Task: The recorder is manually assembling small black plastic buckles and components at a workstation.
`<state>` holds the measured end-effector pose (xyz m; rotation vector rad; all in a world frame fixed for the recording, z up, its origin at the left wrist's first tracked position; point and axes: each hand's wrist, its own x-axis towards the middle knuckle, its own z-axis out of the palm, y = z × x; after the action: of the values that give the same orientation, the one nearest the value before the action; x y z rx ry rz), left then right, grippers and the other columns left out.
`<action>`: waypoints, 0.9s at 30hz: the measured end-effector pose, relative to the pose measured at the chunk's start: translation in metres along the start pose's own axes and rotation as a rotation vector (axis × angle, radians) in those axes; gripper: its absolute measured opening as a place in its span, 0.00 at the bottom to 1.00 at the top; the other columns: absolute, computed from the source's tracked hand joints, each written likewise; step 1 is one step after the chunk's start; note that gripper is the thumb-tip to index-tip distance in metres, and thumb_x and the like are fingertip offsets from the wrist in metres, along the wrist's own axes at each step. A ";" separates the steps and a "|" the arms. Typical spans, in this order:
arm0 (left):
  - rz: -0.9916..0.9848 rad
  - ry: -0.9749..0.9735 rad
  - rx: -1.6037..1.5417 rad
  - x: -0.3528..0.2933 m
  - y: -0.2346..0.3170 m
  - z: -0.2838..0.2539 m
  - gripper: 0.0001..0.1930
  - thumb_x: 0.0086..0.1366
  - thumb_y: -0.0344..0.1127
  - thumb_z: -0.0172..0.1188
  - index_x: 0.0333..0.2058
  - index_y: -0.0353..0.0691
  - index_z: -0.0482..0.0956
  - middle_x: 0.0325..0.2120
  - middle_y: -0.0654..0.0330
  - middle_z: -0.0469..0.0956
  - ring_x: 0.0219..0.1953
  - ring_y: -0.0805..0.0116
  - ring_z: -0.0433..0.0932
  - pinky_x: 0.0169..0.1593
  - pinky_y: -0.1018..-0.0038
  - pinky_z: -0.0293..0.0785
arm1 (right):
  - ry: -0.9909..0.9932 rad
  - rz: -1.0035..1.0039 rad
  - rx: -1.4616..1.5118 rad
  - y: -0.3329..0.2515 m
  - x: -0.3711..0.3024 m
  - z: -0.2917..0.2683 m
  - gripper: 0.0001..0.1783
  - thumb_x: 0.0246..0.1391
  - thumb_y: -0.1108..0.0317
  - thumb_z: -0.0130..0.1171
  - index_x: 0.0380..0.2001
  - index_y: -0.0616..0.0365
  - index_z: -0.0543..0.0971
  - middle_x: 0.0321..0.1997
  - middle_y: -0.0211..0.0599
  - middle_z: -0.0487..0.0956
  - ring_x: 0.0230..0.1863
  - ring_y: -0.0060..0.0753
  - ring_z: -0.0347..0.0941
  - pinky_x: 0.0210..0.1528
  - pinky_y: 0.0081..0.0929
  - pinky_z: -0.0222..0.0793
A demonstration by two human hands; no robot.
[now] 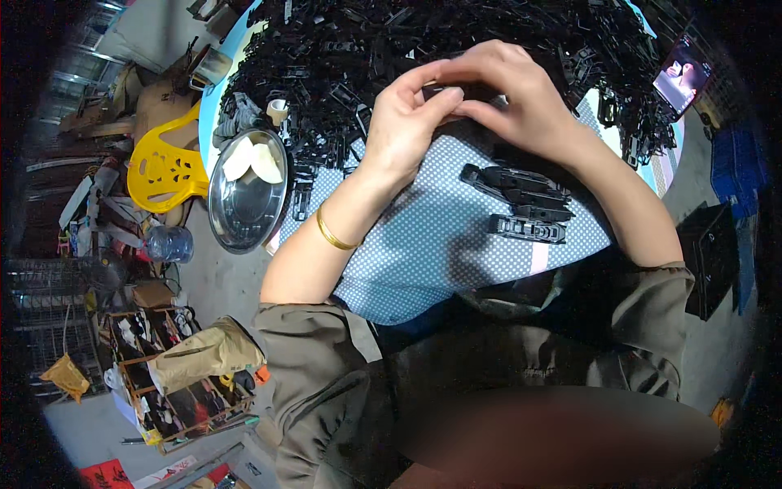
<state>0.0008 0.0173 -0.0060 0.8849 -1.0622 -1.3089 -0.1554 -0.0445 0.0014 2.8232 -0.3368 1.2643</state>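
Note:
Over the near side of a pile of black plastic parts (326, 49), my left hand (401, 126) and my right hand (521, 94) meet fingertip to fingertip. Both are closed in a pinch round a small black plastic part (436, 91), which the fingers mostly hide. A gold bangle (332, 232) circles my left wrist. Below my right hand, several slim black plastic pieces (521, 189) lie in a loose group on a dotted blue-and-white cloth (407, 244). Nearest me in that group is a ribbed black piece (528, 229).
Left of the pile, a round metal tray (236, 216) holds pale white pieces (265, 163); a tape roll (278, 111) sits beside it. A lit phone (683, 77) stands at the right edge. Beyond the table are a yellow chair (163, 163), a loaded rack (175, 391) and blue crates (733, 167).

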 end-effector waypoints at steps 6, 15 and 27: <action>0.128 -0.038 0.192 -0.001 0.010 -0.010 0.22 0.57 0.27 0.54 0.50 0.30 0.63 0.37 0.55 0.74 0.36 0.71 0.75 0.43 0.77 0.73 | -0.228 0.651 0.748 0.013 0.000 -0.010 0.15 0.45 0.68 0.59 0.39 0.60 0.76 0.31 0.31 0.78 0.33 0.18 0.72 0.36 0.16 0.67; 0.177 -0.207 0.261 -0.009 0.012 0.008 0.20 0.56 0.25 0.54 0.48 0.32 0.65 0.34 0.59 0.74 0.33 0.75 0.73 0.39 0.80 0.71 | -0.179 0.729 0.622 0.053 -0.009 -0.049 0.15 0.49 0.59 0.55 0.36 0.58 0.77 0.29 0.30 0.77 0.29 0.17 0.71 0.30 0.15 0.65; 0.539 -0.638 0.756 -0.018 -0.001 0.027 0.15 0.48 0.29 0.60 0.37 0.35 0.75 0.41 0.55 0.74 0.51 0.57 0.67 0.53 0.65 0.62 | -0.457 0.719 -0.427 0.096 -0.033 -0.050 0.20 0.39 0.62 0.62 0.37 0.60 0.74 0.34 0.44 0.77 0.37 0.41 0.74 0.40 0.29 0.68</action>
<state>-0.0242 0.0373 -0.0011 0.6248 -2.2086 -0.7142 -0.2333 -0.1260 0.0044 2.6270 -1.5268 0.4432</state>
